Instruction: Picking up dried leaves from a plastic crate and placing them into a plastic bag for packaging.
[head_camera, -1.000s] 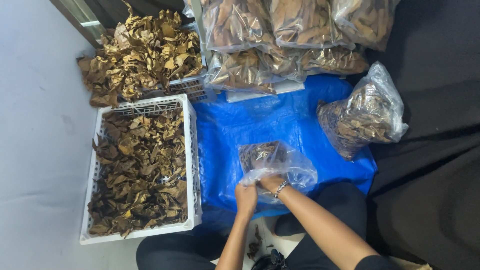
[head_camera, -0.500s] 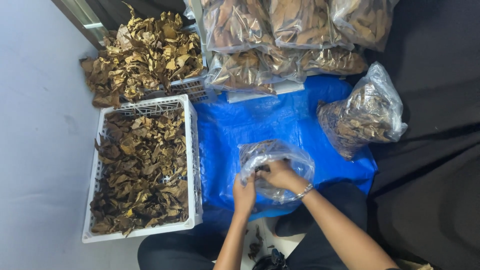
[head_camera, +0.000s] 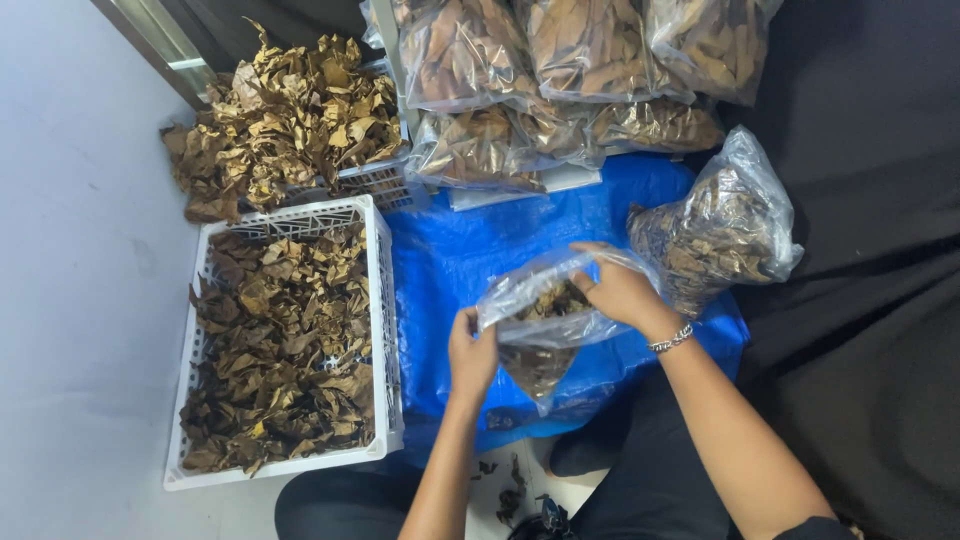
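My left hand (head_camera: 471, 352) grips the near edge of a clear plastic bag (head_camera: 545, 330) that holds a few dry brown leaves. My right hand (head_camera: 622, 290), with a bracelet at the wrist, holds the far side of the bag's mouth and spreads it apart. The bag hangs just above a blue tarp (head_camera: 480, 240). A white slatted crate (head_camera: 386, 330) full of dry brown leaves stands to the left of my left hand.
A filled, closed bag of leaves (head_camera: 722, 228) lies on the tarp's right side. Several packed bags (head_camera: 560, 70) are stacked at the back. A second crate heaped with leaves (head_camera: 285, 115) sits behind the first. Black cloth (head_camera: 880, 300) covers the right.
Both hands have lifted the bag and moved apart, the right hand going up and rightward, so the bag's mouth is now spread wide.
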